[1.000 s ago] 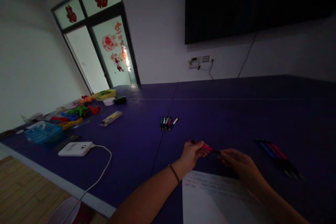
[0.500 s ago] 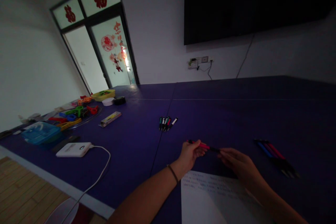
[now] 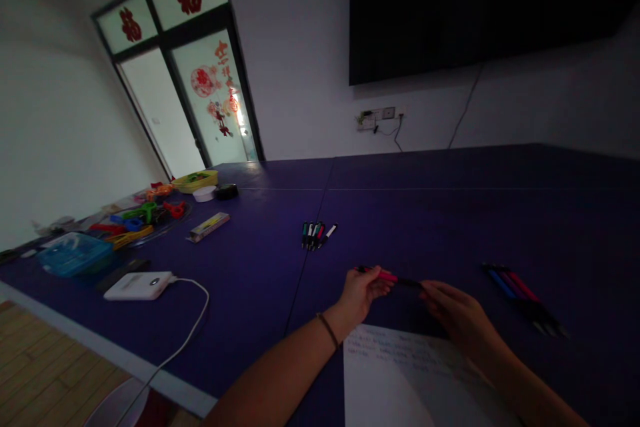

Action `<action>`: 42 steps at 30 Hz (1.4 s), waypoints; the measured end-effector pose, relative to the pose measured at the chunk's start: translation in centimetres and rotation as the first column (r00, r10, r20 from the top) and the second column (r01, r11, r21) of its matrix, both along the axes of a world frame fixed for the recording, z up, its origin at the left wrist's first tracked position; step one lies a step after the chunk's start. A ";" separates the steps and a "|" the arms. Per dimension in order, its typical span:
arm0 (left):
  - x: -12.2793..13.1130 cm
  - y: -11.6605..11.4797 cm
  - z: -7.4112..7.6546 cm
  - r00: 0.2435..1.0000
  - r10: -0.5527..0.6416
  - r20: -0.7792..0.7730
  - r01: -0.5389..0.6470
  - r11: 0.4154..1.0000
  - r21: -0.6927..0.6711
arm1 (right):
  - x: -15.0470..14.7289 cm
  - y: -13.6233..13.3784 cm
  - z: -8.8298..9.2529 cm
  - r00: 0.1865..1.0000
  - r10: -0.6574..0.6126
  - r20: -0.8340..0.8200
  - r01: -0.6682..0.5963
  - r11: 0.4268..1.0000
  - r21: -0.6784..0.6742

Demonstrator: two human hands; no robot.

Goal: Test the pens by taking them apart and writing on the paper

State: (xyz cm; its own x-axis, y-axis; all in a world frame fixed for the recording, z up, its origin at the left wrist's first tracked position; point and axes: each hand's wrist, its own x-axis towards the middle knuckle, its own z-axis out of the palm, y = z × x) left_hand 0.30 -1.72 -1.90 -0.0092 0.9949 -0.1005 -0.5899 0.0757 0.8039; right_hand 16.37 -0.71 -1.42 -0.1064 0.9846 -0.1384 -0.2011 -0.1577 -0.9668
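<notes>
A pink pen (image 3: 387, 276) with black ends is held slanting above the table, wrapped in the fingers of my left hand (image 3: 364, 295). At the pen's dark right end, the thumb and fingers of my right hand (image 3: 453, 310) are pinched together. It is too dark to make out detail at that end. Below both hands lies a white sheet of paper (image 3: 390, 380) with rows of handwriting, partly covered by my right forearm. To the right, several blue, purple and pink pens (image 3: 515, 290) lie side by side. Beyond my left hand is a cluster of shorter pens (image 3: 315, 235).
A white power bank (image 3: 137, 285) with a cable lies on the purple table (image 3: 425, 220) at left. Near it are a blue plastic box (image 3: 75, 253), colourful clamps (image 3: 145, 213), a small long box (image 3: 209, 227), a yellow basket (image 3: 195, 181) and tape rolls (image 3: 205, 194).
My right hand has shifted slightly to the right, and a bit more of the pen's dark end shows between my hands. My left hand stays almost in place.
</notes>
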 end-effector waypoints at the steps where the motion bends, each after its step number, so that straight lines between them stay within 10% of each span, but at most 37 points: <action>1: 0.0 0.0 0.0 1.000 -0.003 0.002 0.003 1.000 0.001 | 0.0 0.0 0.0 1.000 -0.006 -0.011 0.006 1.000 0.000; 17: 0.4 -1.8 1.6 0.970 -0.242 -0.032 0.243 0.968 0.061 | -1.0 -1.2 0.7 0.963 0.268 -0.004 -0.268 0.962 -0.059; 42: 0.2 -1.5 0.8 0.862 -0.265 -0.431 0.283 0.959 -0.024 | -1.3 -2.1 1.0 0.982 0.184 0.041 -0.187 0.980 0.073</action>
State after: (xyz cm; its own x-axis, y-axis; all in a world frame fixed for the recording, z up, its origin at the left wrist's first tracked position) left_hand 0.48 -3.23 -1.14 0.2310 0.9667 -0.1105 -0.1498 0.1475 0.9777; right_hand 15.11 -2.78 -0.37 -0.2845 0.9561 -0.0703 -0.1425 -0.1147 -0.9831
